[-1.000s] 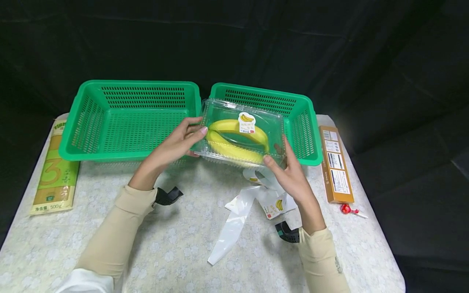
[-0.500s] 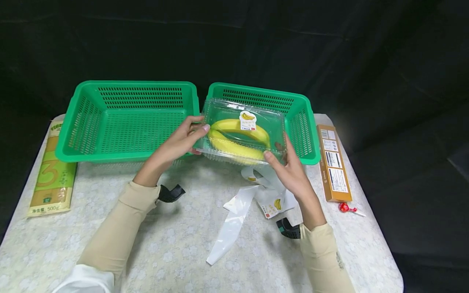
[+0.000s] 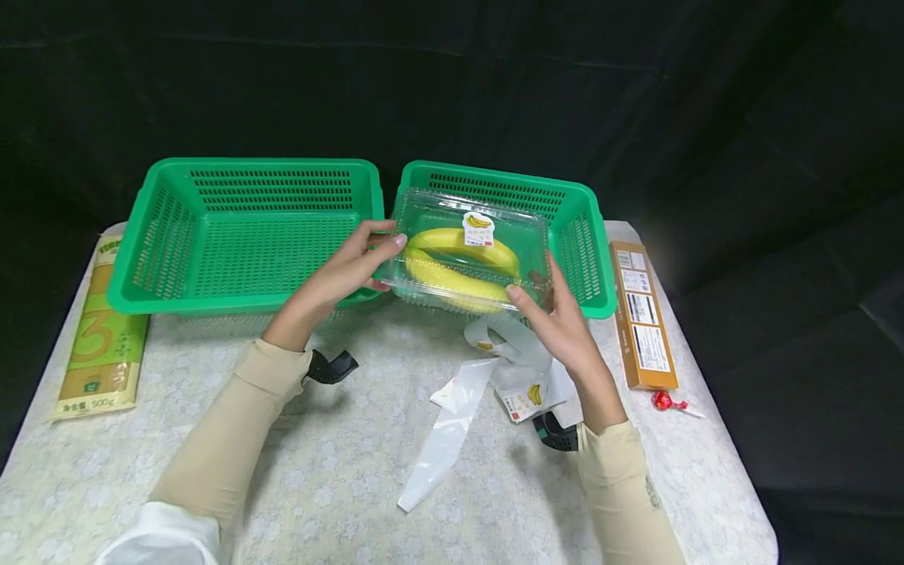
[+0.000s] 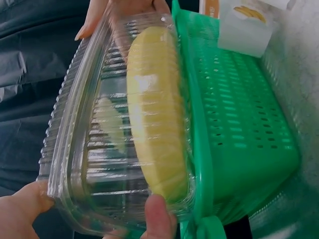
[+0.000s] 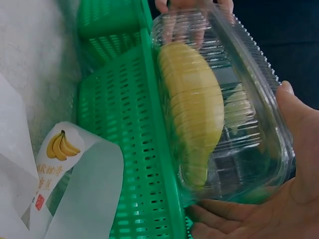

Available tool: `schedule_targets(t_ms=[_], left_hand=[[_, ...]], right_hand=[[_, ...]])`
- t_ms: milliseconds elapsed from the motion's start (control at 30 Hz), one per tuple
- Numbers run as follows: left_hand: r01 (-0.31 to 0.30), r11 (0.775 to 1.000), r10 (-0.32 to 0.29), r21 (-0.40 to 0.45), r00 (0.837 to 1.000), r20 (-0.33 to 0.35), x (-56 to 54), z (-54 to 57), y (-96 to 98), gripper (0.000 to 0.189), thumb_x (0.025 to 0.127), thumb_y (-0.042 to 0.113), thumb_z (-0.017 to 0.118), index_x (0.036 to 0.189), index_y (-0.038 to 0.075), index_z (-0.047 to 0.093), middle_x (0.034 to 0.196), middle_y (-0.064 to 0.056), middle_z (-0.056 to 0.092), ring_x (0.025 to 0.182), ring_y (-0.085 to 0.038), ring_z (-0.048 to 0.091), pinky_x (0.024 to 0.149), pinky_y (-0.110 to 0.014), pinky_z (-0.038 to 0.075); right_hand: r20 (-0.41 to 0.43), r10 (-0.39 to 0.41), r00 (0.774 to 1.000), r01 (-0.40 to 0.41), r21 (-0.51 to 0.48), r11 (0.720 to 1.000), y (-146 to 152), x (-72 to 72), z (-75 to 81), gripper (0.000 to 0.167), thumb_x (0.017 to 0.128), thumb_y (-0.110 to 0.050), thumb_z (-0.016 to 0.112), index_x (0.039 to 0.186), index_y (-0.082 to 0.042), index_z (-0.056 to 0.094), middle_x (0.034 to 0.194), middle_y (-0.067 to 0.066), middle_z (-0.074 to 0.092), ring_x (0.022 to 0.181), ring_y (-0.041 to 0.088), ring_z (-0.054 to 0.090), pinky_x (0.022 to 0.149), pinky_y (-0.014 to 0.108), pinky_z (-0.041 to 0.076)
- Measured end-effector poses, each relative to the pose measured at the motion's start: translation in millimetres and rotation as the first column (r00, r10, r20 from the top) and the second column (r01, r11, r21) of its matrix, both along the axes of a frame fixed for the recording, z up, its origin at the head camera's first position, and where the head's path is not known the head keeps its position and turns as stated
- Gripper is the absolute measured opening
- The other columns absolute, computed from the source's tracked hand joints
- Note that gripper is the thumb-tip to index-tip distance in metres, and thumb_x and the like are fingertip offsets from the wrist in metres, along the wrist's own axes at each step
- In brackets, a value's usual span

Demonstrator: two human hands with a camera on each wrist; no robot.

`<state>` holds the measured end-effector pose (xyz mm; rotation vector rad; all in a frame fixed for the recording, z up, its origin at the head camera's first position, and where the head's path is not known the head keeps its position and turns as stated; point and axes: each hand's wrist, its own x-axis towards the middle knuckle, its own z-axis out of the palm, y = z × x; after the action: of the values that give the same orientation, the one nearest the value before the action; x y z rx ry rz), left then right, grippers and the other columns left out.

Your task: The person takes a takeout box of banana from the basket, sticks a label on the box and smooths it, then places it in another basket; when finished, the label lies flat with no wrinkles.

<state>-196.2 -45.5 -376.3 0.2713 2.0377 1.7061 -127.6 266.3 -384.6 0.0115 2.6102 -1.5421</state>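
Observation:
Both hands hold a clear plastic clamshell box (image 3: 438,205) with two bananas (image 3: 459,276) inside and a banana sticker (image 3: 479,229) on its lid. My left hand (image 3: 349,267) grips the left end, thumb on top and fingers below. At the other end my right hand (image 3: 561,322) grips it, its thumb on the near right corner. The box is tilted and overlaps the near rim of the right green basket (image 3: 582,243). In both wrist views, the box's underside lies close to the basket's rim, with fingers curled beneath the plastic.
A second green basket (image 3: 254,251) stands on the left, with a noodle packet (image 3: 106,337) beside it. Strips of sticker backing (image 3: 448,439) and banana labels (image 3: 523,399) lie in front. On the right are an orange-brown box (image 3: 644,322) and a red lollipop (image 3: 664,401).
The clamshell box stays in both hands over the right basket, shifted very slightly in the view. The left forearm has moved up a little; nothing has been let go.

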Motion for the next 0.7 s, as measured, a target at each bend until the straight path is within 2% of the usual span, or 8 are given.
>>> schedule_targets(t_ms=[133, 267, 367, 533, 700], left_hand=[[-0.008, 1.0, 0.008, -0.019, 1.0, 0.003, -1.9, 0.7, 2.9, 0.067, 0.104, 0.044, 0.048, 0.158, 0.016, 0.021, 0.161, -0.01, 0.031, 0.149, -0.029, 0.035, 0.101, -0.05, 0.053], [-0.04, 0.998, 0.039, -0.038, 0.999, -0.009, -3.7, -2.3, 5.3, 0.067, 0.103, 0.047, 0.049, 0.158, 0.016, 0.024, 0.158, -0.012, 0.034, 0.145, -0.031, 0.039, 0.109, -0.052, 0.047], [-0.076, 0.996, 0.075, -0.037, 0.997, -0.015, -4.9, -3.8, 7.5, 0.068, 0.103, 0.047, 0.05, 0.157, 0.014, 0.027, 0.156, -0.013, 0.036, 0.141, -0.032, 0.044, 0.113, -0.049, 0.044], [-0.127, 0.992, 0.127, -0.025, 0.992, -0.013, -8.4, -2.7, 14.0, 0.066, 0.103, 0.045, 0.052, 0.156, 0.011, 0.032, 0.153, -0.014, 0.041, 0.138, -0.031, 0.048, 0.112, -0.045, 0.046], [-0.153, 0.987, 0.153, -0.045, 0.988, -0.003, -16.7, -1.4, 21.5, 0.067, 0.102, 0.046, 0.053, 0.155, 0.009, 0.036, 0.151, -0.012, 0.046, 0.137, -0.029, 0.049, 0.109, -0.044, 0.048]], right_hand=[[0.0, 0.006, 1.0, -0.006, -0.022, 1.0, 2, -4.3, -0.6, 0.087, 0.099, -0.042, 0.061, 0.162, -0.034, 0.002, 0.167, 0.016, 0.022, 0.151, 0.04, 0.03, 0.111, 0.063, 0.04], [0.018, 0.007, 1.0, -0.006, -0.031, 0.999, 3, -9.4, -1.7, 0.088, 0.099, -0.043, 0.061, 0.163, -0.031, 0.001, 0.168, 0.016, 0.019, 0.15, 0.041, 0.032, 0.112, 0.064, 0.038], [0.041, 0.011, 0.999, -0.01, -0.021, 1.0, 5, -14.7, -1.5, 0.089, 0.098, -0.047, 0.06, 0.163, -0.029, 0.002, 0.169, 0.014, 0.016, 0.15, 0.041, 0.031, 0.114, 0.064, 0.036], [0.096, 0.029, 0.995, -0.029, -0.005, 1.0, 13, -26.8, 3.9, 0.09, 0.098, -0.05, 0.059, 0.163, -0.026, 0.002, 0.168, 0.015, 0.017, 0.151, 0.038, 0.03, 0.117, 0.062, 0.033], [0.122, 0.042, 0.992, -0.042, 0.002, 0.999, 22, -39.7, 9.6, 0.087, 0.099, -0.047, 0.058, 0.164, -0.022, 0.007, 0.168, 0.014, 0.019, 0.152, 0.038, 0.028, 0.119, 0.062, 0.031]])
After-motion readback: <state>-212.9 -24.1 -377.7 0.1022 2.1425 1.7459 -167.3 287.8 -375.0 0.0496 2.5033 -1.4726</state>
